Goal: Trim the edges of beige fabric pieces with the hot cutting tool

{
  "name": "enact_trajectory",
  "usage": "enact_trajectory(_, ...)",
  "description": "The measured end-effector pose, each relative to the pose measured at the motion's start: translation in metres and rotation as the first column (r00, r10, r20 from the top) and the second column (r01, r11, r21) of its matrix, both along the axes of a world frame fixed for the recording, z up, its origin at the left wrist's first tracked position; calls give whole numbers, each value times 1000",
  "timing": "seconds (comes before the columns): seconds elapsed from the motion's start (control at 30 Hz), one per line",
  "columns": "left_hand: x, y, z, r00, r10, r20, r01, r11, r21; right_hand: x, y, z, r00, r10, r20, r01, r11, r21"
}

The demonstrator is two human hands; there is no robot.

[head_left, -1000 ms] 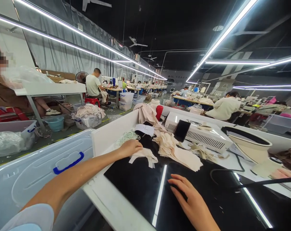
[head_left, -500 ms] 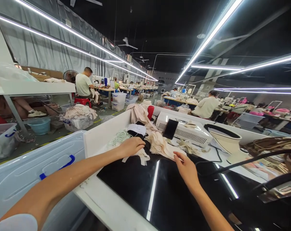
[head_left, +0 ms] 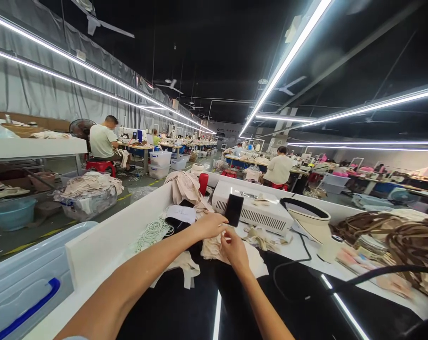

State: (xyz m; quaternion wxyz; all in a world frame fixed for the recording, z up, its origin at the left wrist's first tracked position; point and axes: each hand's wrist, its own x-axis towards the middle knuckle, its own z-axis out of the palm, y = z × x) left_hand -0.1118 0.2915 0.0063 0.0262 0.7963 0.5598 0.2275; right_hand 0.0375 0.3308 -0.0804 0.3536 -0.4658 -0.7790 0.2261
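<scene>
My left hand (head_left: 211, 225) reaches across the front of the bench, its fingers together and pointing right. Its fingertips meet those of my right hand (head_left: 233, 245), whose fingers are curled in a pinch. Both are over a stack of cream fabric pieces (head_left: 255, 259); what lies between the fingertips is too small to make out. Left of the stack, a loose cream fabric strip (head_left: 187, 270) lies at the edge of the black glossy panel (head_left: 171, 307). Just beyond my hands a dark phone (head_left: 234, 210) leans on a white vented machine (head_left: 256, 208).
Pale green cord (head_left: 153, 234) lies beside a labelled black bundle (head_left: 181, 214) at left. A cream visor (head_left: 306, 215), a thread cone (head_left: 330, 249), a black cable (head_left: 308, 250) and brown straps (head_left: 408, 236) are on the right. A blue lidded bin (head_left: 33, 288) stands left of the bench wall.
My hands have come together over the cream stack; my right hand moved left from the stack's right edge, my left hand moved in toward it. The view has shifted a little.
</scene>
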Motion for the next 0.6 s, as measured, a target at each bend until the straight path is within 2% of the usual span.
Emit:
enact_trajectory(0.1, -5, -1, -18, 1000, 2, -12, -3, 999, -49, -1, 1, -10, 999, -34, -31, 33, 999, -24)
enact_trajectory(0.27, -18, -23, -50, 998, 45, 40, -41, 993, -109, 10, 11, -21, 978, -115, -176, 114, 993, -14)
enact_trajectory(0.37, -22, -34, -64, 993, 66, 101, -53, 990, -134, 16, 16, -22, 950, -121, -289, 137, 990, 37)
enact_trajectory(0.47, -23, -38, -70, 985, 65, 160, -41, 988, -149, 16, 14, -22, 941, -12, -339, 60, 990, 131)
enact_trajectory(0.6, -23, -37, -74, 969, 33, 243, 0, 991, -137, 9, 2, -23, 937, 261, -233, -199, 945, 258)
